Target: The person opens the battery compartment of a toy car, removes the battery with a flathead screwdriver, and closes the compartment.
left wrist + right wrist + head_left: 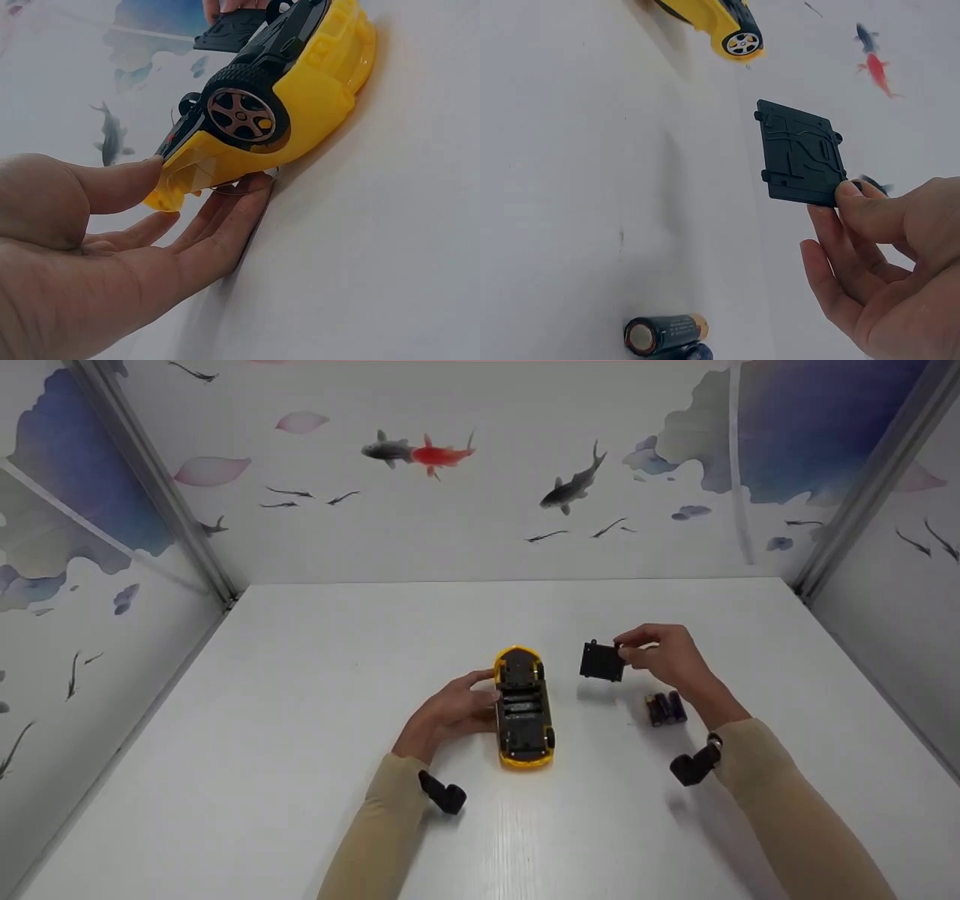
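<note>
A yellow toy car (525,720) lies upside down, its black underside and battery bay facing up. My left hand (455,709) grips its left side, thumb at the edge of the underside and fingers beneath the body; the left wrist view shows a wheel (241,114) close by. To the right of the car, my right hand (664,654) pinches a black battery cover (802,154) by one corner, between thumb and fingers. The cover is held above the table, with small tabs along its edges. Below the right hand, several batteries (666,709) lie side by side.
The white table (300,697) is enclosed by side walls and a back wall (480,532) printed with fish and leaves. The batteries lie near the right wrist, where a black camera (694,766) sticks out; another camera (444,793) sits on the left wrist.
</note>
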`<action>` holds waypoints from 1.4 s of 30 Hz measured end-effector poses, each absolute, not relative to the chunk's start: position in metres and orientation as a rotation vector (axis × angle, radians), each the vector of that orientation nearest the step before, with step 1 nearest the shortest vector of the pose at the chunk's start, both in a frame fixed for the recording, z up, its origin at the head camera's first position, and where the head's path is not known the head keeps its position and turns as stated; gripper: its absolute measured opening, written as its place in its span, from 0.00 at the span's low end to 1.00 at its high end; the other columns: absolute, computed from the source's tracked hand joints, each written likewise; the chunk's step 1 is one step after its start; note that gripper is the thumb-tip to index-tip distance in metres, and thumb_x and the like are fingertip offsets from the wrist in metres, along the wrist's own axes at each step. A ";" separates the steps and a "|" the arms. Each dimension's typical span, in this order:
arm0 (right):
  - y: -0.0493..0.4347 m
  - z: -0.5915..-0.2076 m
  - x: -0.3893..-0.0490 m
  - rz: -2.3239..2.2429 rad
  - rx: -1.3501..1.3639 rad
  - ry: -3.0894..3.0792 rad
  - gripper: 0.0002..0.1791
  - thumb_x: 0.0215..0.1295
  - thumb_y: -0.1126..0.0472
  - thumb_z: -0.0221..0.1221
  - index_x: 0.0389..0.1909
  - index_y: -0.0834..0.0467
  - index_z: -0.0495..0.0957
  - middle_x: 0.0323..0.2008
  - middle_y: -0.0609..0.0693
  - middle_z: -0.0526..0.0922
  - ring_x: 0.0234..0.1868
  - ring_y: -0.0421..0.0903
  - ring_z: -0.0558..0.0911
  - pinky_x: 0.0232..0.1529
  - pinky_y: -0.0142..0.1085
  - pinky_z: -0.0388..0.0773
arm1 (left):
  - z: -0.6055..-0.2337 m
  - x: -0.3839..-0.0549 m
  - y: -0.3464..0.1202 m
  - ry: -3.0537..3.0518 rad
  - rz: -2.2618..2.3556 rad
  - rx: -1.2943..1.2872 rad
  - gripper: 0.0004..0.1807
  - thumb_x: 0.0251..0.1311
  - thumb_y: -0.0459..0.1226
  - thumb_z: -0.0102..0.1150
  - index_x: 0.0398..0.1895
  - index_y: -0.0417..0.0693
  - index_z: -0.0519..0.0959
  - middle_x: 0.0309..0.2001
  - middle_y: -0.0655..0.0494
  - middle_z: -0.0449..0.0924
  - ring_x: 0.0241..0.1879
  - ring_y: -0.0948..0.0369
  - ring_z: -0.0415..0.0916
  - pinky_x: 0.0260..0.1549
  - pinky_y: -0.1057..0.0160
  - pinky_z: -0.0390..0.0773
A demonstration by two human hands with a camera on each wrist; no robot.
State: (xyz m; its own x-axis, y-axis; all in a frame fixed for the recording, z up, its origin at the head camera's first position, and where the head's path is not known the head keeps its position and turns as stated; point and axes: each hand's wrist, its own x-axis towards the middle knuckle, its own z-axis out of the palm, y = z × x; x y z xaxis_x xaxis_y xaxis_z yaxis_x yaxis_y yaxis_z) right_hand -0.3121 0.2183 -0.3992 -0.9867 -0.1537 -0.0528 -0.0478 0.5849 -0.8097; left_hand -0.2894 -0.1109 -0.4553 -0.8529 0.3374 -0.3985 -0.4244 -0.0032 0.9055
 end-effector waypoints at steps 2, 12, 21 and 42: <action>0.216 -0.398 -0.310 -1.403 -0.174 2.676 0.19 0.74 0.60 0.57 0.61 0.62 0.77 0.61 0.64 0.77 0.57 0.61 0.81 0.63 0.52 0.77 | -0.456 -0.290 -0.111 1.760 1.903 -0.094 0.36 0.70 0.31 0.53 0.79 0.56 0.56 0.64 0.38 0.75 0.59 0.47 0.79 0.59 0.49 0.80; 0.192 -0.388 -0.301 -1.597 -0.208 2.622 0.19 0.72 0.63 0.58 0.61 0.64 0.77 0.60 0.64 0.77 0.52 0.51 0.83 0.48 0.35 0.86 | -0.459 -0.291 -0.113 1.774 1.900 -0.094 0.35 0.71 0.30 0.53 0.78 0.56 0.57 0.64 0.38 0.75 0.58 0.47 0.80 0.59 0.49 0.80; 0.172 -0.376 -0.291 -1.663 -0.215 2.594 0.18 0.73 0.64 0.57 0.61 0.62 0.78 0.61 0.63 0.76 0.58 0.58 0.81 0.48 0.37 0.85 | -0.459 -0.291 -0.113 1.738 1.936 -0.088 0.36 0.70 0.30 0.54 0.79 0.55 0.56 0.61 0.38 0.78 0.53 0.49 0.83 0.55 0.50 0.82; 0.126 -0.380 -0.280 -1.765 -0.264 2.555 0.16 0.72 0.66 0.57 0.58 0.58 0.81 0.56 0.60 0.80 0.51 0.51 0.85 0.44 0.35 0.87 | -0.457 -0.292 -0.112 1.792 1.890 -0.105 0.35 0.69 0.31 0.55 0.78 0.56 0.59 0.60 0.44 0.80 0.55 0.51 0.82 0.55 0.52 0.83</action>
State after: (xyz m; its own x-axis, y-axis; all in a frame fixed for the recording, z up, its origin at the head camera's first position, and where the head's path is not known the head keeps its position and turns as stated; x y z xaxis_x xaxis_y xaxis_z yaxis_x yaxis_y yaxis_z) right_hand -0.2803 0.1260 -0.3804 -0.9853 -0.1531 0.0754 -0.1248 0.3446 -0.9304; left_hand -0.2918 -0.1117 -0.4569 -0.8571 0.3184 -0.4049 -0.4213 0.0187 0.9067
